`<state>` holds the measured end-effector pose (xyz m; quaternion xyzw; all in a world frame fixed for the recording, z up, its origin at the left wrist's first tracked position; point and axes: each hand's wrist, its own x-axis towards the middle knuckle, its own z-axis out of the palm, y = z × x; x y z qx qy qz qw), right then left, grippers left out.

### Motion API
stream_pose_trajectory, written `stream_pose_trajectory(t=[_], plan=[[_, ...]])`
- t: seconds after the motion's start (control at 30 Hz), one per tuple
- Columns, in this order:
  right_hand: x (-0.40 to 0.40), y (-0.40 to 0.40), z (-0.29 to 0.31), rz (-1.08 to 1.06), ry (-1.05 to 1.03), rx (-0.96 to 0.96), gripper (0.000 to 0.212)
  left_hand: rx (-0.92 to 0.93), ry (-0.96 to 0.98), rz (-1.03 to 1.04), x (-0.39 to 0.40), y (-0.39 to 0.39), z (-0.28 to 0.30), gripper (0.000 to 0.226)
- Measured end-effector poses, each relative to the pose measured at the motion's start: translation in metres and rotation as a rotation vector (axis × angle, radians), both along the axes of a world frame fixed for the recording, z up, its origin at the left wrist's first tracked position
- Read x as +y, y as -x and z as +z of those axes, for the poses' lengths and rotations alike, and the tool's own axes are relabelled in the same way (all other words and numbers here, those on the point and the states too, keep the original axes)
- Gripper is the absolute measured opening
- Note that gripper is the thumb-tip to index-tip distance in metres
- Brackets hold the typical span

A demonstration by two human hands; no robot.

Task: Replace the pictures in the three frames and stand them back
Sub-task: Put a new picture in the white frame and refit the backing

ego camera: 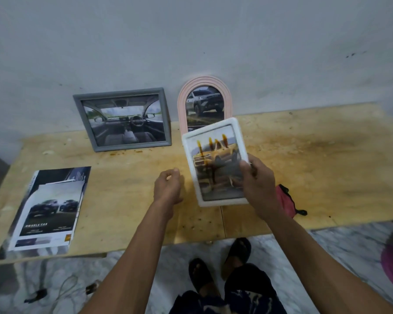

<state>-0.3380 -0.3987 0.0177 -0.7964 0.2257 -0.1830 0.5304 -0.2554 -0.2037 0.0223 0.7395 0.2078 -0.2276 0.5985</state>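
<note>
Head view: lifting white frame (214,159) above table (304,150), front of pink arched frame (204,103).
Right hand (258,180): gripping frame's right edge, thumb over glass, other fingers behind.
Left hand (167,186): loosely curled, holding nothing, just beside frame's left edge.
Step tip: bringing left hand in, supporting both edges, flipping for back access.

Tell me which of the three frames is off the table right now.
The white frame, held up by the right hand. The grey frame and the pink arched frame both stand against the wall.
</note>
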Motion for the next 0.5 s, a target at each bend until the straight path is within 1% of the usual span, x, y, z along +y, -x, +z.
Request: stream_pose_trajectory(t=[0.03, 0.1, 0.17, 0.3, 0.37, 0.43, 0.5], plan=[[-0.001, 0.002, 0.001, -0.028, -0.143, 0.037, 0.027, 0.016, 0.007, -0.053, 0.000, 0.004, -0.004, 0.032], [0.000, 0.008, 0.000, -0.070, -0.373, 0.114, 0.028, 0.062, 0.101, -0.119, 0.000, 0.013, -0.010, 0.033], [0.002, 0.012, -0.007, -0.113, -0.471, 0.169, 0.029, 0.107, 0.171, -0.135, 0.000, 0.022, -0.013, 0.030], [0.005, 0.013, -0.033, -0.192, -0.495, 0.284, 0.033, 0.177, 0.164, -0.106, 0.001, 0.032, -0.025, 0.019], [0.005, 0.013, -0.042, -0.182, -0.492, 0.339, 0.033, 0.194, 0.162, -0.083, 0.002, 0.033, -0.033, 0.017], [0.006, 0.012, -0.049, -0.157, -0.499, 0.384, 0.029, 0.201, 0.143, -0.060, 0.001, 0.035, -0.043, 0.016], [0.006, 0.013, -0.055, -0.119, -0.393, 0.453, 0.027, 0.194, 0.112, -0.047, -0.001, 0.036, -0.054, 0.014]])
